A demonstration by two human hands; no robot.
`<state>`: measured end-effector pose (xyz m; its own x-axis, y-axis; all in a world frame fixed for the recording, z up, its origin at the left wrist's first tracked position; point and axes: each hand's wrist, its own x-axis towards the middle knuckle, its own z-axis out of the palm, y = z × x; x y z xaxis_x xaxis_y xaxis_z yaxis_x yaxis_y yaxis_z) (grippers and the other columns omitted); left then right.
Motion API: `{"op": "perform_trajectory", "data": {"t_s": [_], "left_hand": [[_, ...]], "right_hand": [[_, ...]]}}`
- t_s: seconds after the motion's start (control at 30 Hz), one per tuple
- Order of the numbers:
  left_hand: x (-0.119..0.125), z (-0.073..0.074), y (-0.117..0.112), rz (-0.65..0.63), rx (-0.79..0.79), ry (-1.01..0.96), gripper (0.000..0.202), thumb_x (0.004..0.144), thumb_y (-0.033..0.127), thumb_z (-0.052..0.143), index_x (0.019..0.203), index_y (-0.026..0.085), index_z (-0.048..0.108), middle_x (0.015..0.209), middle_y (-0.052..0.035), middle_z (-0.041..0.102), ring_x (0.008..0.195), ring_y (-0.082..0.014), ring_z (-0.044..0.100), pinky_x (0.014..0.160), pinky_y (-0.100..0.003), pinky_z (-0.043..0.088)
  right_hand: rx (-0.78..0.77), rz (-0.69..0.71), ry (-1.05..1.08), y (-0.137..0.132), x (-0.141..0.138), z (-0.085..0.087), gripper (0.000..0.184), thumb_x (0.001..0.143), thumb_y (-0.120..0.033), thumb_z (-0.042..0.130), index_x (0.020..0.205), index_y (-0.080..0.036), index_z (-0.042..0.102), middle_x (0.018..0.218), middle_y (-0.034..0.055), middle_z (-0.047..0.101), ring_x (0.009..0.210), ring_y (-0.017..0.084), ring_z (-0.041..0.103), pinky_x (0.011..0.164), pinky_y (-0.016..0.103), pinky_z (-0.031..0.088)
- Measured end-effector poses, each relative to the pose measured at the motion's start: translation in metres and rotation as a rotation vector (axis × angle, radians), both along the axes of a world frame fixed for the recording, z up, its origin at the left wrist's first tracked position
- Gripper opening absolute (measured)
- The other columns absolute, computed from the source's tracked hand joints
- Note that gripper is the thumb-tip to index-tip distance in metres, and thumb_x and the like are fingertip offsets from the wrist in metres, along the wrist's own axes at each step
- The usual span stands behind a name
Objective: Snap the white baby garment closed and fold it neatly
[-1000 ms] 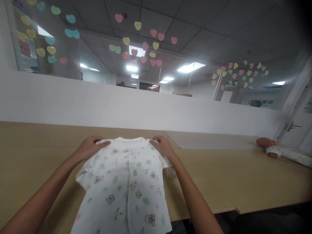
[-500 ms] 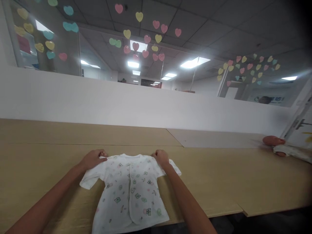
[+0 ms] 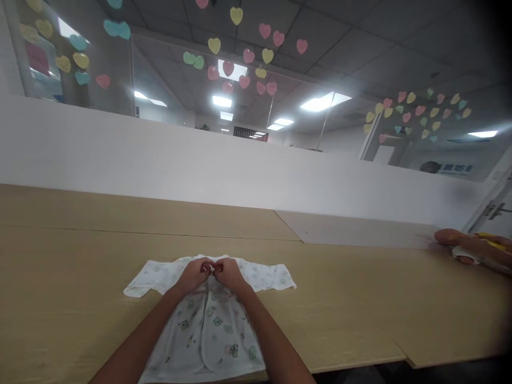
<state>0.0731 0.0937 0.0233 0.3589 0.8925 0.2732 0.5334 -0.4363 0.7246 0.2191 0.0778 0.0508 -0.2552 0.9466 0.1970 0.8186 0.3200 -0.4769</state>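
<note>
A white baby shirt (image 3: 216, 330) with small printed figures lies spread front side up on the wooden table, its sleeves stretched out to both sides. At the top of its front opening, my left hand (image 3: 195, 276) pinches the cloth near the collar. Close beside it, fingertips almost touching, my right hand (image 3: 230, 274) pinches the other edge of the opening. Both hands hide much of the neckline. The lower hem reaches the table's near edge.
The pale wooden table (image 3: 344, 298) runs across the view, with a grey panel (image 3: 360, 232) behind on the right. At the far right lies a doll (image 3: 464, 245) with a white cloth. A white wall (image 3: 192, 162) with windows above borders the back.
Both my hands have moved inward from the shirt's shoulders to the middle of its collar. The sleeves now lie uncovered. At the far right, the doll and the cloth by it look shifted.
</note>
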Motion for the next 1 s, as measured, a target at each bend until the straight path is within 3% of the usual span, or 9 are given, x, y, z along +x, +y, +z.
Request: {"op": "perform_trajectory", "data": {"t_s": [0.17, 0.33, 0.43, 0.57, 0.67, 0.77, 0.87, 1.0], "left_hand": [[-0.002, -0.001, -0.002, 0.013, 0.003, -0.072, 0.03, 0.071, 0.01, 0.045, 0.1, 0.015, 0.053, 0.078, -0.0019, 0.062, 0.065, -0.0153, 0.052, 0.066, -0.028, 0.038], [0.006, -0.001, -0.005, 0.023, 0.056, -0.122, 0.025, 0.074, 0.015, 0.042, 0.099, 0.016, 0.046, 0.075, -0.0009, 0.059, 0.064, -0.0151, 0.049, 0.067, -0.03, 0.037], [0.011, 0.001, -0.008, 0.006, 0.036, -0.206, 0.023, 0.075, 0.021, 0.042, 0.098, 0.016, 0.046, 0.076, -0.0026, 0.059, 0.062, -0.0152, 0.051, 0.064, -0.03, 0.039], [0.011, 0.011, -0.013, -0.025, -0.055, -0.382, 0.031, 0.073, 0.033, 0.047, 0.099, 0.016, 0.047, 0.082, -0.0056, 0.059, 0.075, -0.018, 0.059, 0.071, -0.032, 0.045], [0.002, 0.023, -0.021, 0.015, -0.28, -0.427, 0.04, 0.068, 0.038, 0.051, 0.101, 0.016, 0.044, 0.085, -0.0057, 0.057, 0.073, -0.0186, 0.06, 0.066, -0.033, 0.049], [-0.009, 0.031, -0.031, -0.05, -0.522, -0.305, 0.043, 0.062, 0.032, 0.055, 0.098, 0.015, 0.041, 0.072, -0.0034, 0.059, 0.063, -0.0182, 0.058, 0.054, -0.029, 0.047], [-0.015, 0.031, -0.034, -0.134, -0.543, -0.18, 0.042, 0.058, 0.023, 0.054, 0.095, 0.015, 0.037, 0.058, -0.0013, 0.06, 0.053, -0.0157, 0.054, 0.048, -0.025, 0.041], [-0.014, 0.024, -0.029, -0.149, -0.488, -0.18, 0.039, 0.056, 0.02, 0.052, 0.09, 0.018, 0.033, 0.048, 0.0051, 0.054, 0.041, -0.0103, 0.042, 0.041, -0.021, 0.029]], "right_hand": [[-0.113, -0.041, 0.296, -0.001, 0.002, -0.002, 0.017, 0.07, -0.002, 0.059, 0.084, -0.005, 0.069, 0.074, 0.0048, 0.061, 0.066, 0.008, 0.054, 0.061, 0.013, 0.037], [-0.103, -0.198, 0.362, -0.001, -0.002, 0.0, 0.015, 0.066, -0.001, 0.058, 0.077, -0.006, 0.067, 0.071, 0.0037, 0.061, 0.065, 0.009, 0.056, 0.059, 0.014, 0.038], [-0.166, -0.208, 0.475, -0.003, -0.002, 0.003, 0.022, 0.068, 0.001, 0.054, 0.087, -0.005, 0.065, 0.065, 0.0031, 0.059, 0.061, 0.01, 0.056, 0.058, 0.014, 0.04], [-0.406, -0.164, 0.757, -0.006, 0.004, 0.013, 0.035, 0.073, 0.0, 0.05, 0.107, -0.003, 0.056, 0.069, 0.0045, 0.06, 0.056, 0.012, 0.057, 0.054, 0.018, 0.046], [-0.47, -0.123, 0.591, -0.012, 0.011, 0.023, 0.017, 0.074, -0.005, 0.052, 0.089, -0.002, 0.06, 0.068, 0.0054, 0.059, 0.049, 0.011, 0.053, 0.044, 0.017, 0.043], [-0.585, 0.049, 0.324, -0.019, 0.015, 0.029, 0.01, 0.072, -0.011, 0.059, 0.066, -0.004, 0.06, 0.057, 0.0037, 0.054, 0.044, 0.01, 0.048, 0.039, 0.016, 0.04], [-0.579, 0.119, 0.201, -0.025, 0.013, 0.03, 0.004, 0.067, -0.007, 0.06, 0.063, -0.006, 0.061, 0.049, 0.0003, 0.048, 0.04, 0.007, 0.043, 0.036, 0.013, 0.036], [-0.568, 0.079, 0.223, -0.027, 0.006, 0.027, 0.004, 0.065, -0.004, 0.06, 0.065, -0.006, 0.062, 0.049, -0.0006, 0.048, 0.039, 0.007, 0.041, 0.034, 0.012, 0.034]]}}
